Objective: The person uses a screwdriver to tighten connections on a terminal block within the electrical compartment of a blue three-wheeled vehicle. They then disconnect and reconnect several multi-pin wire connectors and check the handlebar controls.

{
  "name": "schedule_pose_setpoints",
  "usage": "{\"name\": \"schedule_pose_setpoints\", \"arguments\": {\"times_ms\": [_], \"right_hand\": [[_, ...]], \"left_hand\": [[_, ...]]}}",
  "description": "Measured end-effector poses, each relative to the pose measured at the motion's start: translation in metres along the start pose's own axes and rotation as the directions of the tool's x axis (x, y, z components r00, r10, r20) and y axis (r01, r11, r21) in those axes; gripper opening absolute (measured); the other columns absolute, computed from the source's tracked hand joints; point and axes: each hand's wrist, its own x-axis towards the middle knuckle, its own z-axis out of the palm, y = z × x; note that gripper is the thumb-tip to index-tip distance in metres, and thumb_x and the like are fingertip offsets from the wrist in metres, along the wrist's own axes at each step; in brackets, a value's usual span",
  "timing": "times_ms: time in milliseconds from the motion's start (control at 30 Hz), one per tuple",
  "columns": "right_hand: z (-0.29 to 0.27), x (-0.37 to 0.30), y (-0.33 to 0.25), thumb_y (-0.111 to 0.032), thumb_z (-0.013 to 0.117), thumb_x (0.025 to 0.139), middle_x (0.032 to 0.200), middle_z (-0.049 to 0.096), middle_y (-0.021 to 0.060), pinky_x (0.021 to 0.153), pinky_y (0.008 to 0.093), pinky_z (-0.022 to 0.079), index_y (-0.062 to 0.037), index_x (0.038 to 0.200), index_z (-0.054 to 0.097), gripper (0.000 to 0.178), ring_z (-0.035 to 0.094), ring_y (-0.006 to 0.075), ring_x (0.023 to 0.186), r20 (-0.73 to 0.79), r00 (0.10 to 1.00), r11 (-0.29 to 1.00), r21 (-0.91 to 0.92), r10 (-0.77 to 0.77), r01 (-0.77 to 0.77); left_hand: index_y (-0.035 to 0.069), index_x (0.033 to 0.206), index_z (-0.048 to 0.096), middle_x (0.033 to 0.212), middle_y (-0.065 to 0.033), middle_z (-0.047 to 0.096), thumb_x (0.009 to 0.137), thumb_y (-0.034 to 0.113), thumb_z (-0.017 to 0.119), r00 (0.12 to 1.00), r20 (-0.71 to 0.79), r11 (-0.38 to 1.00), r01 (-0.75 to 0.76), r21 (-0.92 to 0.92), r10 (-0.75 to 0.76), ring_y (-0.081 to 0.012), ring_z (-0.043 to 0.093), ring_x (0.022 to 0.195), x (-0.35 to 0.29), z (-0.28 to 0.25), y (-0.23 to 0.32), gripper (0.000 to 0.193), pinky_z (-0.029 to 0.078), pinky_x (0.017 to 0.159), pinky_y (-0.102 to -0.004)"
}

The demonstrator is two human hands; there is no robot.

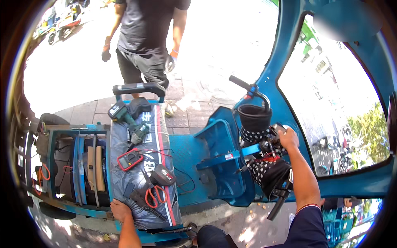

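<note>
My left hand (120, 210) is closed at the near left corner of a plastic-covered seat (124, 182), fingers curled at its edge. Out to the right, my right hand (288, 138) grips a small dark unit (278, 129) in the middle of the handlebar; its fingertips are partly hidden. On the seat lie a green cordless drill (134, 126), a red-framed multimeter (129, 159) with leads, a black battery pack (163, 175) and scissors with orange handles (156, 196). A dark tool I cannot make out lies beside the scissors.
A blue three-wheeler's cab frame (285, 41) and windscreen rise at the right. Polka-dot covers (258, 171) hang around the handlebar (279, 202). Left of the seat is an open metal frame (80, 129) with boards and wires. Beyond the seat's backrest bar (138, 88) stands a person (144, 33).
</note>
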Motion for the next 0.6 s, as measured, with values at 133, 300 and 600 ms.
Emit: {"name": "schedule_pose_setpoints", "arguments": {"times_ms": [133,300,600], "right_hand": [[0.040,0.052,0.030,-0.049,0.068,0.090,0.131,0.066,0.0294,0.104,0.0509,0.050,0.0028,0.126,0.067,0.063,0.063,0.0440,0.125,0.056,0.996,0.996,0.057,0.067,-0.070],[0.065,0.075,0.018,-0.047,0.070,0.091,0.132,0.065,0.0314,0.103,0.0511,0.051,0.0057,0.132,0.062,0.067,0.062,0.0460,0.124,0.126,0.983,0.989,-0.041,-0.135,0.141],[0.078,0.099,0.049,-0.030,0.075,0.086,0.121,0.069,0.0294,0.095,0.0542,0.054,0.0041,0.119,0.063,0.049,0.066,0.0465,0.113,0.129,0.933,0.924,-0.143,-0.337,0.354]], "left_hand": [[-0.001,0.109,0.065,0.109,-0.0236,0.067,0.111,0.045,0.036,1.000,-0.008,0.995,0.015,-0.099,-0.016,-0.0468,0.062,0.102,0.004,-0.014,-0.007,0.055,0.049,0.088,-0.0582],[-0.001,0.120,0.060,0.126,-0.0254,0.056,0.104,0.033,0.061,0.991,0.132,0.954,0.019,-0.298,0.022,-0.0458,0.058,0.109,0.001,-0.048,-0.071,0.038,0.048,0.093,-0.0546],[-0.003,0.162,0.017,0.120,-0.0137,0.063,0.101,0.025,0.068,0.883,0.412,0.375,0.470,-0.799,-0.227,-0.0233,0.066,0.098,-0.090,-0.274,-0.102,0.084,0.053,0.085,-0.0421]]}}
